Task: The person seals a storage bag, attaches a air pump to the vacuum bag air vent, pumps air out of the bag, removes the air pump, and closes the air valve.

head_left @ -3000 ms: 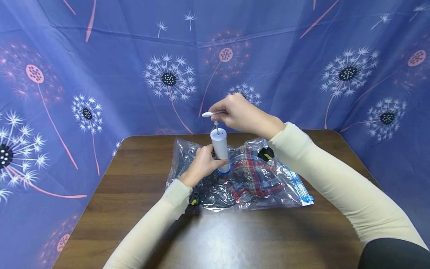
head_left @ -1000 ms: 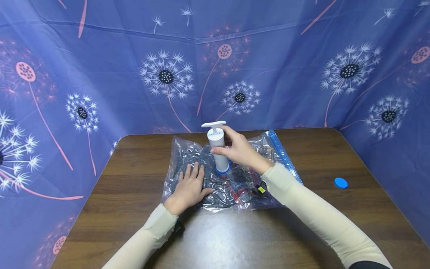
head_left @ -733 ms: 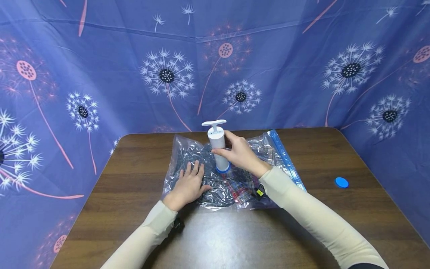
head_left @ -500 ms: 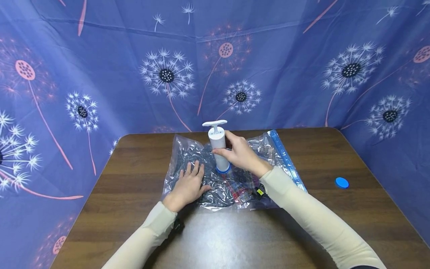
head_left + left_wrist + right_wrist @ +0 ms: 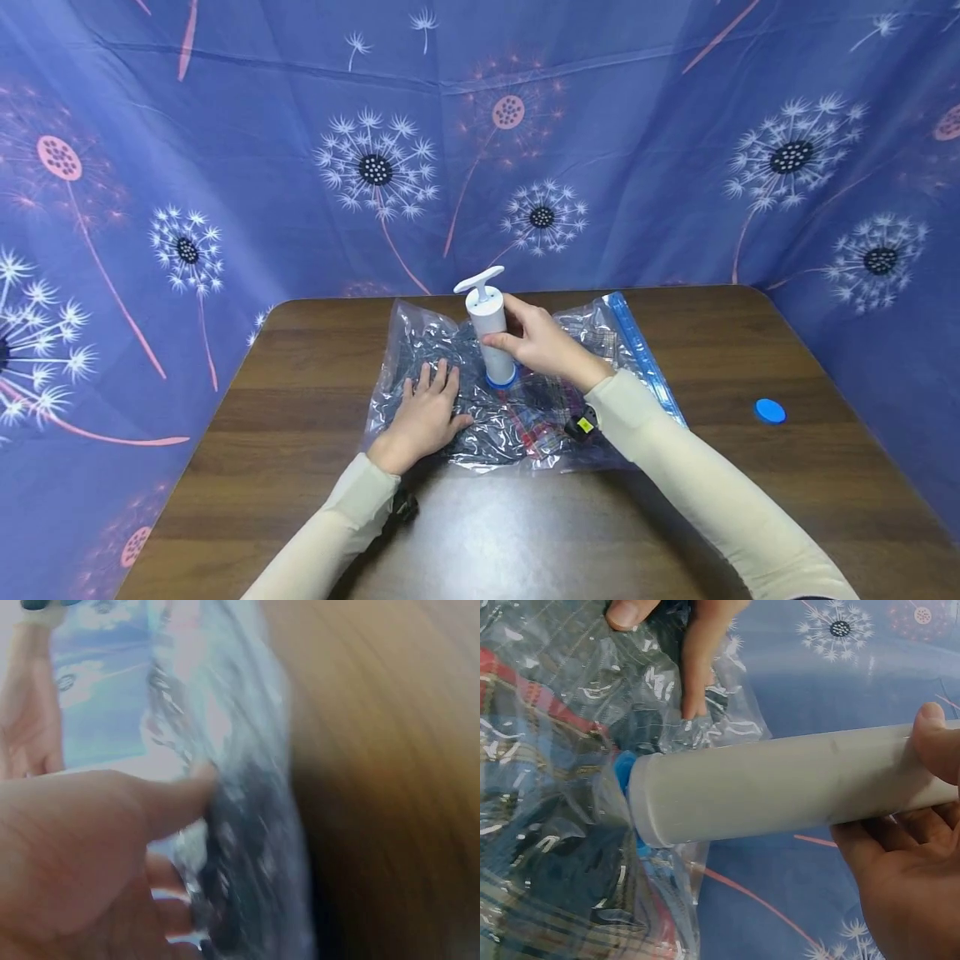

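Note:
A white hand pump (image 5: pixel 492 325) with a T-shaped handle (image 5: pixel 479 280) stands upright on the blue valve (image 5: pixel 501 380) of a clear vacuum storage bag (image 5: pixel 487 433). My right hand (image 5: pixel 543 340) grips the pump's barrel, thumb on the near side; the right wrist view shows the barrel (image 5: pixel 780 784) held near its upper end. Through the plastic show dark cloth and red-and-blue plaid fabric (image 5: pixel 555 705). My left hand (image 5: pixel 426 417) rests on the bag's left part with fingers spread and straight. The left wrist view is blurred, with that hand (image 5: pixel 82 847) against the plastic.
A round blue cap (image 5: pixel 769 411) lies on the wooden table (image 5: pixel 750 500) at the right. The bag's blue zip edge (image 5: pixel 645 354) runs along its right side. Behind the table hangs a blue dandelion-print cloth (image 5: pixel 465 150).
Three seconds ago my left hand held the barrel and my right hand the raised handle. Now the handle is down, my right hand holds the barrel, and my left lies on the bag.

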A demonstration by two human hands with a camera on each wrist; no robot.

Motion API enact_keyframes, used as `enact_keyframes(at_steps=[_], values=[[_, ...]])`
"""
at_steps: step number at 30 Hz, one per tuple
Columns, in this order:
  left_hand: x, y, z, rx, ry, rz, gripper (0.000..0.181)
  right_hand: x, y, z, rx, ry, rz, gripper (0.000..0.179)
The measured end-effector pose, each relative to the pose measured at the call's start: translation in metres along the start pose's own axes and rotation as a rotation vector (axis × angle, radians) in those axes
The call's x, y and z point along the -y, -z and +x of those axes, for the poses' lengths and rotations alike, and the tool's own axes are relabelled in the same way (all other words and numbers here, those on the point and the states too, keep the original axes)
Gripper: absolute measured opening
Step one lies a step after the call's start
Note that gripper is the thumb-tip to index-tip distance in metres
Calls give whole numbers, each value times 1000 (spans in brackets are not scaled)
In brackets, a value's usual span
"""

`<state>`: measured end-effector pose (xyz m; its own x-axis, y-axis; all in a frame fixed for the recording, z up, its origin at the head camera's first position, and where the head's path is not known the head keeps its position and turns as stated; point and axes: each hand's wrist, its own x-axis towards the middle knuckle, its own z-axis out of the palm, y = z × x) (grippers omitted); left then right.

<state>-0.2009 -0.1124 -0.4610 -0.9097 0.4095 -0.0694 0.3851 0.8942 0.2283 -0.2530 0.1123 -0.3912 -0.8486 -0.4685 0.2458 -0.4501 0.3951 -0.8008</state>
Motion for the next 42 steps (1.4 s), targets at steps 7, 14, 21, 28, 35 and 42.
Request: enact_keyframes(at_steps=[7, 14, 21, 28, 35, 42], values=[[-21, 4, 11, -79, 32, -248, 85, -1, 2, -2, 8, -19, 32, 57], [-37, 5, 32, -301, -52, -543, 77, -1, -2, -3, 0, -23, 60, 59], [-43, -7, 44, -393, -34, -759, 64, -1, -7, -3, -6, -15, 102, 62], [-49, -17, 47, -461, -68, -856, 51, 0, -9, -5, -39, 6, 86, 61], [-51, -17, 44, -481, -32, -764, 51, 10, -18, -9, -224, 11, -18, 73], [-48, -18, 44, -485, -17, -745, 60, 15, -21, -8, -355, 40, -63, 58]])
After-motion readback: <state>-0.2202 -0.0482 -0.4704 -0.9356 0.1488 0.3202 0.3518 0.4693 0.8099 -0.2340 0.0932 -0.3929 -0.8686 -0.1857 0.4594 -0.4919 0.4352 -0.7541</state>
